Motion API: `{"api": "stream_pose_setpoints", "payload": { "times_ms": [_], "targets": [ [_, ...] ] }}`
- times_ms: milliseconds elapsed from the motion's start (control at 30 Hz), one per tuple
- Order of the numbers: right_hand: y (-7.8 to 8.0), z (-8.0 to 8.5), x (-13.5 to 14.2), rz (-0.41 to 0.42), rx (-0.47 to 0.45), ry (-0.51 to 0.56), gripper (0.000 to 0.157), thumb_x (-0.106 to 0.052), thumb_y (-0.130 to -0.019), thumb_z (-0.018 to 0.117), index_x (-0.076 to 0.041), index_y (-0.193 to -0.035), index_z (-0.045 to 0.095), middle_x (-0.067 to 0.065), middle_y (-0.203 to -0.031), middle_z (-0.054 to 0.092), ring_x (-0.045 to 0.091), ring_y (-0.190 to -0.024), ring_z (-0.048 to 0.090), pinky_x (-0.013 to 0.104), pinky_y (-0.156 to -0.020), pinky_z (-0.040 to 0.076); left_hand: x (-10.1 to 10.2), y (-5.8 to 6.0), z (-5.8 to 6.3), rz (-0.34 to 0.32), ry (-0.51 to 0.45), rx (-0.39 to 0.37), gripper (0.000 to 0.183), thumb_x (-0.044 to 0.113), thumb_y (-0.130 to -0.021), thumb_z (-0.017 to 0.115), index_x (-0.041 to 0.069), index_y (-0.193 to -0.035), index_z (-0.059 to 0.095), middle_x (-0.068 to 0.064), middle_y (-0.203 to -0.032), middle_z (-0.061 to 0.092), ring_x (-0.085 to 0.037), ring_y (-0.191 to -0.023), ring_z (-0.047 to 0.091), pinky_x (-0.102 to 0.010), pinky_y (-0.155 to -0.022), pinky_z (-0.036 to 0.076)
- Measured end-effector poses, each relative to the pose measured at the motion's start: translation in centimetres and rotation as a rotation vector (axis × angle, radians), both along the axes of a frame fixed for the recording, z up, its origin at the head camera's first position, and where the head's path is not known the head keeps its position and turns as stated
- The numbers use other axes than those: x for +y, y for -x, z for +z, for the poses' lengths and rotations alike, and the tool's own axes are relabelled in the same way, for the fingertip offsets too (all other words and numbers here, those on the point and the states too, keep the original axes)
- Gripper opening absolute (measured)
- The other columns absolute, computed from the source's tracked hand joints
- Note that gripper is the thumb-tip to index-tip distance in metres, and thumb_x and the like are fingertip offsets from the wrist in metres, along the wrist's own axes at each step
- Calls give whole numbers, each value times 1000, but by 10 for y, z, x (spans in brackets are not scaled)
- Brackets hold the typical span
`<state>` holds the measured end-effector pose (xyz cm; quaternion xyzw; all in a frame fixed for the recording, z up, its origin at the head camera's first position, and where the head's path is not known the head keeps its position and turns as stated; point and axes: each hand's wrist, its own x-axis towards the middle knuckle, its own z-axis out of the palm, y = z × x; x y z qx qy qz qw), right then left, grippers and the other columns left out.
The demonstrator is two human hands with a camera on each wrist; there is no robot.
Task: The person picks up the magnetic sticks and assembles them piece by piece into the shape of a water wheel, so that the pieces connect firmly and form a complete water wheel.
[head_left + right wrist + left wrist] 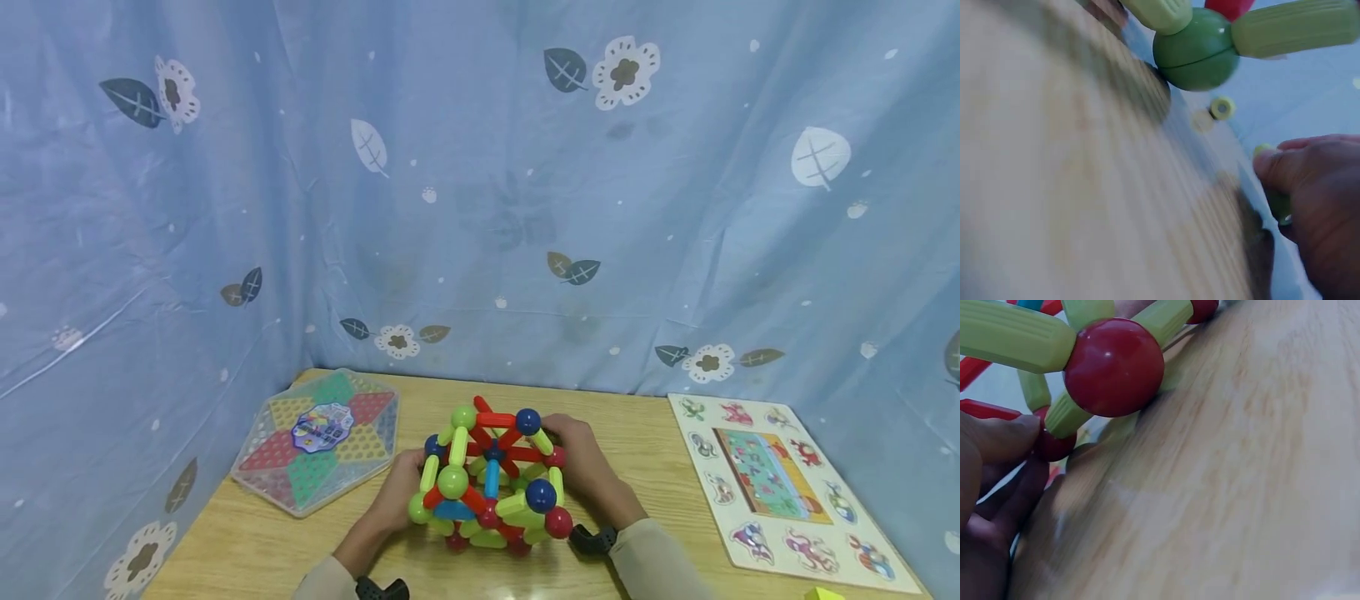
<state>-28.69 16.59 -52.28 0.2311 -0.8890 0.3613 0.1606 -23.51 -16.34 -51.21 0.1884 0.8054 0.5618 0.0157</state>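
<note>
A magnetic stick-and-ball structure (488, 512) of yellow-green, red and blue rods joined by green, blue and red balls stands on the wooden table. At its left side is my left hand (396, 497), whose thumb and fingers pinch a red ball (1054, 446) low on the frame in the left wrist view. Another red ball (1114, 367) sits closer to that camera. My right hand (583, 465) is at the far right side, partly hidden by the structure. In the right wrist view its thumb and fingers grip a green ball (1279, 206), apart from a nearer green ball (1196, 53).
A hexagonal Chinese checkers board (258, 485) in clear plastic lies at the left. On the right is a flat animal puzzle board (708, 487). A yellow-green piece (823, 593) shows at the bottom edge. Blue patterned curtain (480, 225) hangs behind the table (630, 433).
</note>
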Motion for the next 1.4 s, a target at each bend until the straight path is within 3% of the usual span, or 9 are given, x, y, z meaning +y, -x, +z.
{"api": "stream_pose_setpoints", "payload": {
  "times_ms": [300,400,500,700,867,1000,1100,1233,1400],
  "targets": [
    [-40,16,38,-157,-517,530,33,-20,-109,70,-7,-139,74,10,-135,76,11,-113,72,20,-94,60,-18,-8,25,138,-91,-152,29,4,-98,79,1,-127,78,-15,-123,80,-22,-114,76,-23,-98,61],
    [-55,26,50,-108,-688,735,45,-18,-113,64,0,-154,60,10,-142,71,7,-117,72,20,-100,59,-26,-14,44,214,-142,-134,25,9,-101,78,2,-125,79,-14,-119,81,-22,-108,78,-23,-94,61],
    [-71,35,57,11,-757,896,44,-12,-113,60,1,-156,56,8,-138,71,10,-118,74,25,-104,59,-26,-22,67,254,-201,-3,23,10,-103,77,0,-124,78,-18,-116,81,-16,-103,79,-23,-91,63],
    [-99,55,51,332,-719,985,31,-7,-116,48,-17,-138,67,-1,-129,73,12,-122,74,29,-112,56,7,-40,116,171,-205,455,18,-7,-98,74,0,-113,80,-19,-106,81,-13,-95,78,-23,-88,63],
    [-117,66,37,416,-647,994,31,-1,-115,45,-12,-136,64,0,-126,73,12,-120,72,29,-111,56,56,-59,151,-93,235,720,26,10,-97,83,11,-123,80,-2,-117,81,-14,-106,74,-27,-91,63],
    [-127,69,24,370,-505,911,26,4,-110,51,1,-133,63,2,-123,73,11,-112,72,27,-101,61,87,-66,166,-264,643,697,40,35,-103,79,16,-137,74,4,-129,76,-12,-120,70,-30,-105,59],
    [-133,68,17,305,-406,817,24,9,-106,57,7,-129,64,2,-121,76,12,-108,74,27,-94,63,102,-66,169,-336,849,617,43,41,-105,76,18,-140,73,5,-127,76,-10,-118,70,-29,-106,57],
    [-139,64,13,275,-337,726,25,10,-104,62,11,-129,65,5,-120,79,14,-109,76,28,-92,64,108,-67,170,-355,948,535,41,43,-104,76,19,-138,74,7,-119,77,-6,-109,70,-27,-101,58],
    [-139,64,8,276,-268,631,25,8,-104,65,6,-129,68,6,-118,79,15,-108,76,28,-95,63,100,-67,173,-314,915,520,40,42,-105,75,19,-137,74,9,-115,78,-7,-104,71,-29,-98,59]
  ]
}}
